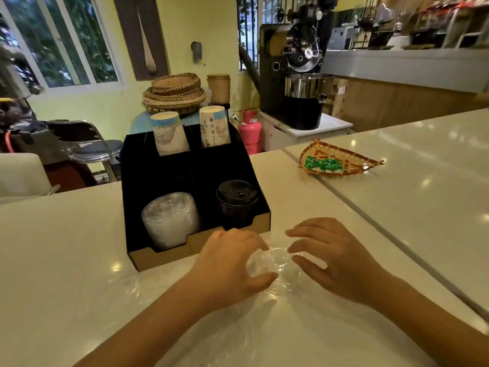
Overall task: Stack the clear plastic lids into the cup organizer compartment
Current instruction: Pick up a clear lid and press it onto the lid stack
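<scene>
**Both hands gathering clear lids on the counter, in front of the organizer**

The left hand (227, 263) and right hand (334, 256) rest on the white counter (66, 260) with fingers spread and curled inward, facing each other across a small pile of clear plastic lids (275, 263). The left thumb and fingertips touch the pile's near and left edges; the right fingertips touch its right edge. Neither hand has closed into a firm grip, and the lids lie flat on the counter, cupped between the two hands. How many lids the pile holds cannot be told, since the plastic is transparent and glare blurs its outlines.

The target lies ahead and to the left: a black cup organizer (185, 178) with a brown cardboard front edge. Its front-left compartment already holds a stack of clear lids (170, 221), standing on edge and leaning back, so the stack's axis runs front to back. The left hand is nearer this compartment. A lid lifted from the counter would probably need tipping from flat to upright before it nests against the stack.

The front-right compartment holds black lids (236, 200); two stacks of printed paper cups (169, 133) fill the rear. The lids are thin, glossy, round and ribbed, and likely flex under pressure.
</scene>
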